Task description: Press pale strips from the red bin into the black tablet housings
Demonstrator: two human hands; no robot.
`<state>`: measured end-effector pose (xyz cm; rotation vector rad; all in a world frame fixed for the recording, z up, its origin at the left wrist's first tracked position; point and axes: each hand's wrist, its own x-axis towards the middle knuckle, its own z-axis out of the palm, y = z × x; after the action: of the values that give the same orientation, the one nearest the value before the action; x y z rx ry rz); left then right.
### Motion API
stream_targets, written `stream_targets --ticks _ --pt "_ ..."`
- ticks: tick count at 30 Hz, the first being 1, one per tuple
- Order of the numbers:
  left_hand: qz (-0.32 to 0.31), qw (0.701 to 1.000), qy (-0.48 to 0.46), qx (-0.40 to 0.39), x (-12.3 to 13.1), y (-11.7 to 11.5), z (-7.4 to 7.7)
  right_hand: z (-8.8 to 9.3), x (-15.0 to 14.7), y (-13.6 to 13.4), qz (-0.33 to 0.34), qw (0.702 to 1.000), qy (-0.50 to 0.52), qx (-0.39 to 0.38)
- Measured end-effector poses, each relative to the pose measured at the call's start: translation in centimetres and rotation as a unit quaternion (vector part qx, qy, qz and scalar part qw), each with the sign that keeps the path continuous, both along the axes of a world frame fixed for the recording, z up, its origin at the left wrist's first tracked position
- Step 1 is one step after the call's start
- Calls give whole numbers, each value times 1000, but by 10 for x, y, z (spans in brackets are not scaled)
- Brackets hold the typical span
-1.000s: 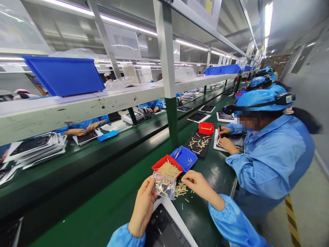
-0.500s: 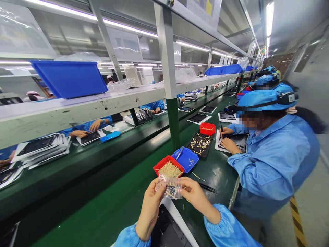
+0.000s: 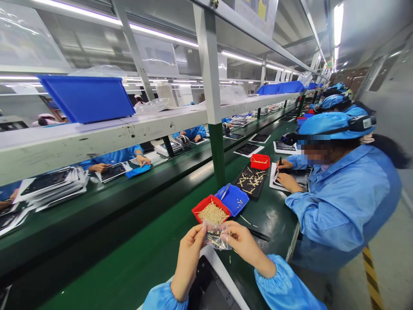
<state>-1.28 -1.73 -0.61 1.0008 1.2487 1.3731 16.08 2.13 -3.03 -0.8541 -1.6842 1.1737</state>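
A small clear plastic bag [image 3: 215, 239] with pale little strips inside hangs between my two hands. My left hand [image 3: 190, 254] pinches its left upper edge between thumb and fingers. The fingers of my right hand [image 3: 243, 243] are closed on the bag's right side. Just beyond the bag is a red tray [image 3: 197, 209] heaped with pale strips [image 3: 212, 213], touching a blue tray [image 3: 238, 202] that holds tweezers [image 3: 225, 192] and a few bits. Below my hands lies a black panel [image 3: 209, 286] on a white sheet [image 3: 226, 277], partly covered by my left arm.
Dark tweezers [image 3: 260, 235] lie right of my right hand. Further off are a black tray [image 3: 251, 181] of scattered strips and a small red bin [image 3: 260, 162]. A person in blue [image 3: 338, 193] works at the right. A post [image 3: 214, 129] and shelf [image 3: 155, 125] stand ahead.
The bag has shifted slightly right and its shape has altered as my right fingers moved over its face. Across the line, a person's hand has moved onto a blue packet.
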Motion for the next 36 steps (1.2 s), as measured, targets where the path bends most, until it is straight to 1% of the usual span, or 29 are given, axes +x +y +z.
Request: stream_targets --ticks 5,11,14,16,19,21,23,25,28,31,36 --pt "23 999 48 5 -6 2 -3 3 7 3 18 999 -29 2" --pt "48 995 91 20 -5 -1 4 -3 9 4 38 999 -14 -10" --pt "60 993 93 27 -9 -1 6 -1 15 6 27 999 -25 -8" --pt "79 992 94 32 -16 0 7 1 22 9 21 999 -43 -2" --pt "101 990 89 38 -28 2 8 -1 35 16 6 995 -96 8" --pt "102 991 81 38 -33 3 9 -7 41 22 -14 981 -190 25" --pt "97 992 74 37 -34 3 9 -13 44 25 -31 955 -293 47" --pt "91 993 68 33 -32 3 9 -20 44 26 -36 931 -357 64" --pt "79 994 64 25 -29 1 9 -26 40 22 -22 916 -393 79" --pt "74 995 66 18 -28 1 9 -29 36 18 -15 899 -428 93" --pt "72 995 68 5 -27 1 10 -30 35 19 -38 882 -460 95"
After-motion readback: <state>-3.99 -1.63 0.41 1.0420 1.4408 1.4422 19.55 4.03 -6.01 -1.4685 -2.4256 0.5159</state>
